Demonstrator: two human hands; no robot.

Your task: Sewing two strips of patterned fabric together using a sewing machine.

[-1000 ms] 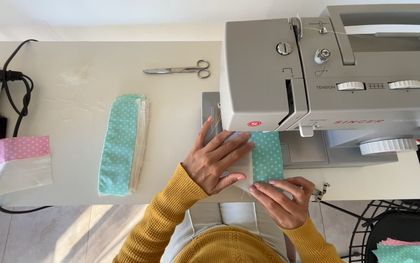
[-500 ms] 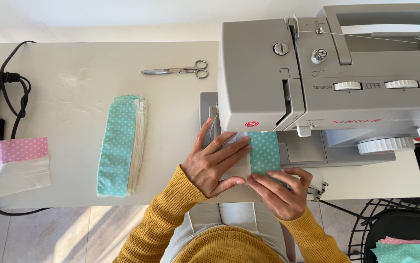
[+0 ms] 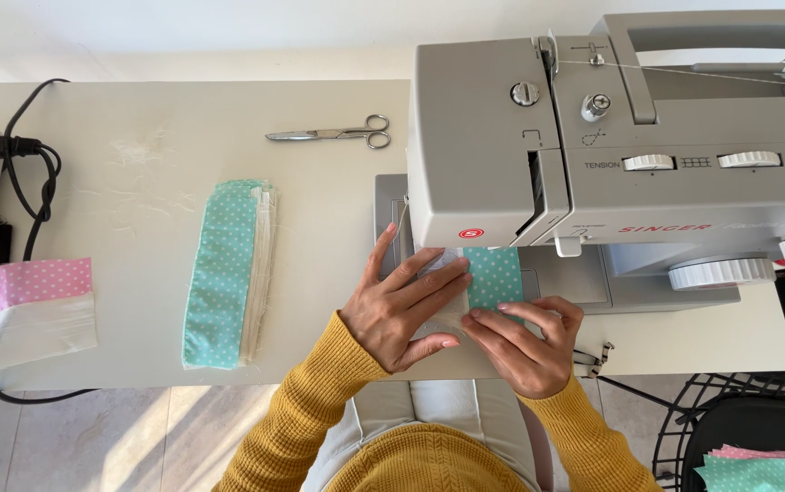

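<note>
Pale tabletop (image 3: 183, 118) runs under us from left to right, with tiled floor showing along the near edge. We see the grey sewing machine (image 3: 611, 146) filling the far right, its head hiding the needle, so we cannot tell how close the needle sits to the fingers. Left of it lies a stack of teal dotted strips (image 3: 226, 271), and further left a pink dotted piece (image 3: 20, 284) by a black cable (image 3: 30, 187). Scissors (image 3: 333, 135) rest on the far side.

Our left hand (image 3: 401, 305) is spread flat, pressing a small teal dotted patch (image 3: 494, 278) and the white layer beside it onto the machine bed. Our right hand (image 3: 524, 342) pinches the patch's near edge.

We judge the main risk to be fingertips drifting under the hidden needle. Uneven pressure between the hands could also skew the layers and pull the seam crooked.
</note>
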